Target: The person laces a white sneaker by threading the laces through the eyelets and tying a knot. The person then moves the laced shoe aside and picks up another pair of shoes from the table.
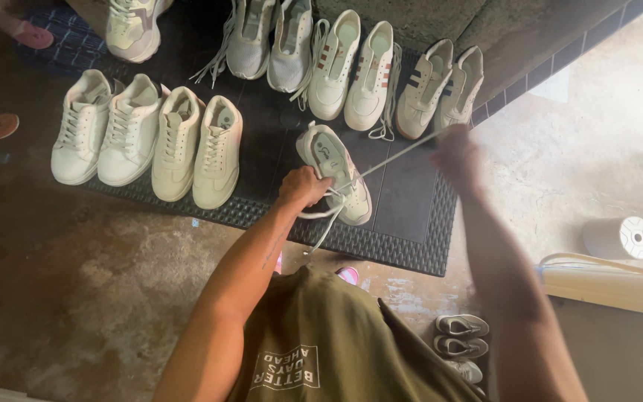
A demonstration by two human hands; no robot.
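Left hand (pixel 303 186) fingers curled shut on the vamp and lace loops of a white sneaker (pixel 334 173), pinning it on the black rubber mat (pixel 411 223); right hand (pixel 455 155), motion-blurred, looks pinched on the white shoelace (pixel 396 157), drawn taut up and to the right. Step in hand reads as lacing, mid-pull through an eyelet. Next move likely needs that lace end fed into the following eyelet while the shoe stays braced; other pale sneakers stand in rows beside it.
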